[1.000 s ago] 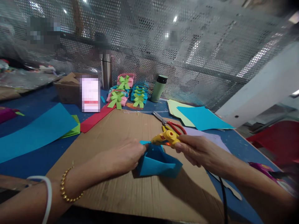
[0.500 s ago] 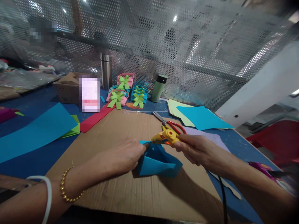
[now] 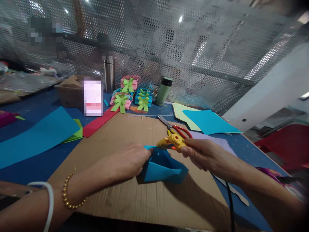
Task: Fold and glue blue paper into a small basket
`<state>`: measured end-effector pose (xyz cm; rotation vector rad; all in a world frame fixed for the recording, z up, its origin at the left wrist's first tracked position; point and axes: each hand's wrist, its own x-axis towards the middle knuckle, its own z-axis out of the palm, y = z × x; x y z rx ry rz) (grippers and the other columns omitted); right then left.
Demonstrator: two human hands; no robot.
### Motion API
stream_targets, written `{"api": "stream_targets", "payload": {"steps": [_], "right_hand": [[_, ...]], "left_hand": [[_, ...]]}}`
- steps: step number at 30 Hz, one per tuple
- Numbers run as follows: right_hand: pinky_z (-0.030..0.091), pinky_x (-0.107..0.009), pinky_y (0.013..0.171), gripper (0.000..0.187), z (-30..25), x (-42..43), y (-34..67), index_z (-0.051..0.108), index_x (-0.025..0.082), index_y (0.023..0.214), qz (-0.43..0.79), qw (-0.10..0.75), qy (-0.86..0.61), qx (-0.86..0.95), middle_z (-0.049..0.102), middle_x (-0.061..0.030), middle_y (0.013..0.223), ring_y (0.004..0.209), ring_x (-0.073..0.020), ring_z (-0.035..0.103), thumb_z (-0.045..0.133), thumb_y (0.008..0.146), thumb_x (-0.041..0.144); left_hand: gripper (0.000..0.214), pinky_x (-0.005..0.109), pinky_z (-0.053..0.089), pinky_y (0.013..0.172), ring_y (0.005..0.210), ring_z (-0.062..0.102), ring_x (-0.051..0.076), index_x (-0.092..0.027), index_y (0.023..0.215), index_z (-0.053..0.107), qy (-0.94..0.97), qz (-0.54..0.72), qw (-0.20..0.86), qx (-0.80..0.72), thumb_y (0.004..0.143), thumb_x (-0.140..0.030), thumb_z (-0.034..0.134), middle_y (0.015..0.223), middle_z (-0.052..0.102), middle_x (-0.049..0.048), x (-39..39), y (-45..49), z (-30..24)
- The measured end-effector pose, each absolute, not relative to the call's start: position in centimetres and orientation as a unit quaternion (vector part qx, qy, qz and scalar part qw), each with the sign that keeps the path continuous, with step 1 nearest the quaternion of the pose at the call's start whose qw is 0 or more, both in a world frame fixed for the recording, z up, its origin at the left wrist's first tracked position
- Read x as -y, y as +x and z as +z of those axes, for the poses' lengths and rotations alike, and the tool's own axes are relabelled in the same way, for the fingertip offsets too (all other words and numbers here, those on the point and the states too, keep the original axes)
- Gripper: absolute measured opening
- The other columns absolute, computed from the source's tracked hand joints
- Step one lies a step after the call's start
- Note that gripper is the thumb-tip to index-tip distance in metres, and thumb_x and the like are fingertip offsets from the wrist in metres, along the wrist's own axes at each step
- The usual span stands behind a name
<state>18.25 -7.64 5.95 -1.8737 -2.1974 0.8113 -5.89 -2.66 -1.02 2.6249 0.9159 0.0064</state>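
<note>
A folded blue paper piece [image 3: 164, 169] stands on a sheet of brown cardboard [image 3: 120, 135]. My left hand [image 3: 129, 161] is closed, pinching the paper's left upper edge. My right hand [image 3: 205, 156] grips a yellow glue gun [image 3: 171, 141], whose nozzle points left at the top corner of the blue paper. A black cord [image 3: 230, 206] trails from the gun toward me.
Red-handled scissors [image 3: 175, 127] lie just behind the glue gun. Finished pink and blue paper baskets with green bows [image 3: 129, 95], a steel flask [image 3: 109, 74] and a green bottle [image 3: 164, 91] stand at the back by the perforated metal screen. Loose coloured sheets [image 3: 36, 135] lie left and right [image 3: 207, 122].
</note>
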Motion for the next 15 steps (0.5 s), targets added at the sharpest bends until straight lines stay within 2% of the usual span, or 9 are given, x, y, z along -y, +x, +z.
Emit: {"api": "stream_targets", "payload": {"steps": [6,12,15], "right_hand": [[0.029,-0.025,0.048,0.057,5.89,7.65,18.03,0.063,0.016,0.091,0.270,0.085,-0.617,0.734,0.046,0.0026,0.056,0.051,-0.0108,0.042,0.037,0.095,0.067],[0.027,-0.025,0.046,0.060,6.02,7.76,17.97,0.062,0.017,0.088,0.278,0.089,-0.615,0.732,0.045,0.0026,0.055,0.049,-0.0105,0.040,0.037,0.093,0.071],[0.027,-0.025,0.046,0.059,6.04,7.75,18.05,0.062,0.017,0.088,0.270,0.087,-0.613,0.737,0.045,0.0027,0.055,0.049,-0.0103,0.040,0.037,0.094,0.070]], "left_hand": [[0.029,0.030,0.037,0.057,0.056,0.052,0.017,-0.020,0.109,0.068,0.926,0.010,0.189,-0.326,0.094,-0.028,0.044,0.070,0.064,0.0073,2.83,-5.84,-0.80],[0.031,0.029,0.037,0.056,0.058,0.055,0.018,-0.020,0.114,0.067,0.932,0.008,0.169,-0.321,0.095,-0.028,0.044,0.071,0.065,0.0082,2.79,-5.84,-0.79],[0.031,0.030,0.039,0.059,0.061,0.056,0.018,-0.019,0.113,0.067,0.929,0.009,0.194,-0.315,0.096,-0.027,0.043,0.073,0.065,0.0084,2.78,-5.95,-0.83]]}}
